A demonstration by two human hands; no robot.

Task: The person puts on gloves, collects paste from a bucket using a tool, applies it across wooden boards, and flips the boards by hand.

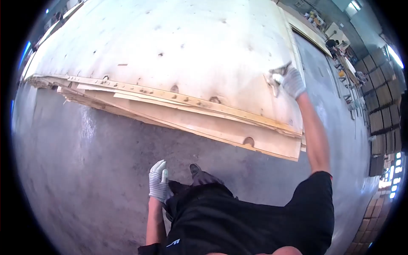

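Note:
A large pale plywood sheet (170, 46) with dark knots lies on top of a stack whose layered, ragged edges (204, 117) face me. My right hand (291, 80), in a striped glove, is stretched out over the sheet's right part. Its fingers are wrapped round a tool (274, 78) with a pale and dark surface; its exact shape is blurred. My left hand (159, 180), also in a striped glove with white fingers, hangs beside my body over the grey floor, away from the stack. Its fingers are bent, and nothing shows in it.
Grey concrete floor (102, 170) surrounds the stack. Brown stacked blocks (380, 102) stand along the right side. At the upper right, a person (332, 43) is near a table with scattered items. A long board (308, 32) lies beyond the stack's right edge.

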